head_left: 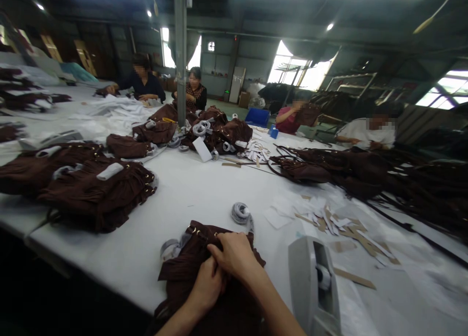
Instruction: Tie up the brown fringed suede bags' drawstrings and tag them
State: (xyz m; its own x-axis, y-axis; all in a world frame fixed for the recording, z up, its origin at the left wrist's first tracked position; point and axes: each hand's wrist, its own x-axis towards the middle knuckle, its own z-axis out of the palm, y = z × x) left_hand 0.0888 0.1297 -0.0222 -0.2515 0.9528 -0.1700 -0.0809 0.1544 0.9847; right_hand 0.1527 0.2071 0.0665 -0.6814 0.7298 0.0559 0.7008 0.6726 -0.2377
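Note:
A dark brown bag (pixel 183 263) with fringe and gold eyelets along its top edge lies at the table's near edge. My left hand (pixel 209 282) is closed on the bag's material, its fingers curled in. Just above and to the right, my right hand (pixel 234 253) grips the bag below the eyelets, its thumb against the left hand. The fingertips of both are partly hidden. A coiled grey strap (pixel 240 213) sits beyond the bag's top right, and another wrapped grey strap (pixel 170 249) shows at its left.
A grey tape dispenser (pixel 303 277) stands right of the bag. Paper and cardboard strips (pixel 340 224) lie beyond it. Brown bags (pixel 98 189) are stacked at left, more bags (pixel 351 165) at right. A metal post (pixel 181 58) rises mid-table. Several people work across the table.

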